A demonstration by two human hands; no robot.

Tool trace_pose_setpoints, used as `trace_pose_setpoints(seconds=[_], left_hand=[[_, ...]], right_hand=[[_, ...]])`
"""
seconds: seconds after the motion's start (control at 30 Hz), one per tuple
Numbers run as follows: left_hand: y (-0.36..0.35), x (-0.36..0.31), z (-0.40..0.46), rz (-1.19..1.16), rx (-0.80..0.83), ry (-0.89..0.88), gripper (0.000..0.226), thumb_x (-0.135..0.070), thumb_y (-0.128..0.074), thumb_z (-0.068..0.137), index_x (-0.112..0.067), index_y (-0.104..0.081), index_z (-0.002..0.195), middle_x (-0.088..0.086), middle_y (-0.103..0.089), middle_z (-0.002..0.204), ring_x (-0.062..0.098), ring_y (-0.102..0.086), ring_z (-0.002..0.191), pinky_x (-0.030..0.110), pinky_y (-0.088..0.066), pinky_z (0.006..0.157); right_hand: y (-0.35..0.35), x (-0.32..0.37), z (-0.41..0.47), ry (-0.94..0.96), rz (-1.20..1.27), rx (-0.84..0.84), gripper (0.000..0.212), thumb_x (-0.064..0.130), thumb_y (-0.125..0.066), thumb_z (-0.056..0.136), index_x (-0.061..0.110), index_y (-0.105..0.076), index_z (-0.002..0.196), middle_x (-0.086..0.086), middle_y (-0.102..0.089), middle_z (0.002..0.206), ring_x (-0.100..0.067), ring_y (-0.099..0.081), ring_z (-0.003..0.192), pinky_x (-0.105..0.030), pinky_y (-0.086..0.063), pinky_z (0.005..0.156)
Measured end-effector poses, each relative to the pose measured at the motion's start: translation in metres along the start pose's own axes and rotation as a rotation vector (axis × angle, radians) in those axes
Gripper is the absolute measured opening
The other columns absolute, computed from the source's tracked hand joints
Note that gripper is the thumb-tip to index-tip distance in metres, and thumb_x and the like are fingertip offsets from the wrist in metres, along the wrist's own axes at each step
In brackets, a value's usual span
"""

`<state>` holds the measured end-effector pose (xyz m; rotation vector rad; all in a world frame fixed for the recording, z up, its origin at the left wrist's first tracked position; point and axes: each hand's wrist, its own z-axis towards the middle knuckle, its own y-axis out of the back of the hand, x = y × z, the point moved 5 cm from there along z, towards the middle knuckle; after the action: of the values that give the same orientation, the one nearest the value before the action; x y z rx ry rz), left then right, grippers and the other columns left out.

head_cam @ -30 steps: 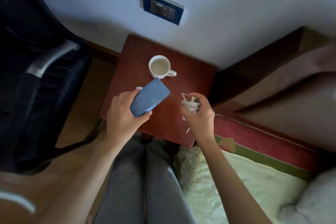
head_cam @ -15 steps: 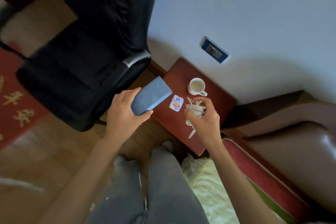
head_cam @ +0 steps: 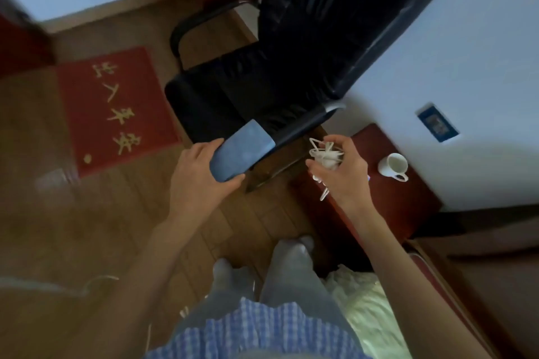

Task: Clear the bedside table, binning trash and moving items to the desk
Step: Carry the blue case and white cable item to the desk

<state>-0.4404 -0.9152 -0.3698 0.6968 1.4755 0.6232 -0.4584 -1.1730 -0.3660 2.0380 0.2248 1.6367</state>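
step: carrying load toward desk | left grip [head_cam: 201, 175] wrapped on blue case [head_cam: 242, 151] | right grip [head_cam: 339, 172] clutching white cable [head_cam: 323, 154] | cup [head_cam: 392, 165] at 3 o'clock on surface [head_cam: 388, 207] | next: I judge both need setting down on desk, then return for cup

Seen from above, a left hand [head_cam: 198, 181] grips a blue case [head_cam: 242, 154] and a right hand [head_cam: 344, 175] clutches a bundled white cable [head_cam: 326, 154] — beside a red bedside table [head_cam: 388, 207] holding a white mug [head_cam: 393, 165].

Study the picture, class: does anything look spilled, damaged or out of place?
Nothing stands out. The white mug stands upright on the bedside table. The left hand holds a blue case, and the right hand holds a bundled white cable.
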Motion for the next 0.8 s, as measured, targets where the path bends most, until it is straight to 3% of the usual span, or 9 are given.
trace_pose_setpoints(seconds=[0.1,0.3,0.4,0.6,0.7,0.8], left_hand=[[0.041,0.046,-0.023,0.001,-0.037,0.066,0.067,-0.038,-0.078,0.071,-0.02,-0.051,0.129,0.006,-0.053,0.13,0.023,-0.046,0.12,0.034,-0.036,0.099],[0.089,0.143,-0.055,-0.123,-0.078,0.271,0.09,-0.076,-0.054,0.062,-0.009,-0.059,0.121,0.007,-0.062,0.114,0.024,-0.057,0.108,0.036,-0.046,0.088],[0.123,0.157,-0.06,-0.018,-0.209,0.283,0.077,-0.061,-0.059,0.061,-0.014,-0.059,0.122,0.002,-0.063,0.113,0.018,-0.055,0.105,0.027,-0.041,0.083],[0.159,0.198,-0.036,-0.044,-0.296,0.334,0.074,-0.056,-0.061,0.062,-0.007,-0.062,0.117,0.007,-0.065,0.108,0.02,-0.058,0.1,0.023,-0.039,0.083],[0.172,0.232,-0.005,-0.061,-0.275,0.392,0.077,-0.062,-0.06,0.063,-0.01,-0.061,0.119,0.001,-0.062,0.109,0.015,-0.054,0.099,0.026,-0.042,0.082],[0.185,0.264,0.043,-0.129,-0.221,0.427,0.085,-0.077,-0.056,0.066,-0.013,-0.059,0.122,0.001,-0.062,0.114,0.018,-0.058,0.104,0.037,-0.049,0.09]], right_hand=[[-0.052,0.03,-0.013,0.062,-0.037,0.066,0.046,0.016,-0.079,0.074,0.027,-0.053,0.11,0.008,-0.064,0.092,0.002,-0.063,0.076,-0.01,-0.051,0.065],[-0.142,0.079,-0.021,0.174,-0.105,0.294,0.049,0.013,-0.08,0.072,0.021,-0.055,0.113,0.011,-0.062,0.094,0.005,-0.061,0.082,-0.01,-0.05,0.067],[-0.183,0.098,-0.016,0.197,-0.121,0.41,0.048,0.012,-0.079,0.072,0.022,-0.056,0.113,0.012,-0.062,0.095,0.003,-0.062,0.084,-0.013,-0.052,0.07],[-0.261,0.13,0.018,0.22,-0.158,0.533,0.045,0.014,-0.078,0.074,0.026,-0.055,0.111,0.014,-0.062,0.093,0.007,-0.061,0.083,-0.012,-0.052,0.067],[-0.301,0.147,0.049,0.205,-0.143,0.566,0.045,0.014,-0.077,0.075,0.026,-0.054,0.111,0.014,-0.062,0.095,0.009,-0.06,0.082,-0.01,-0.051,0.066],[-0.336,0.171,0.086,0.182,-0.119,0.576,0.044,0.012,-0.076,0.076,0.023,-0.054,0.112,0.014,-0.062,0.093,0.011,-0.059,0.078,-0.007,-0.049,0.064]])
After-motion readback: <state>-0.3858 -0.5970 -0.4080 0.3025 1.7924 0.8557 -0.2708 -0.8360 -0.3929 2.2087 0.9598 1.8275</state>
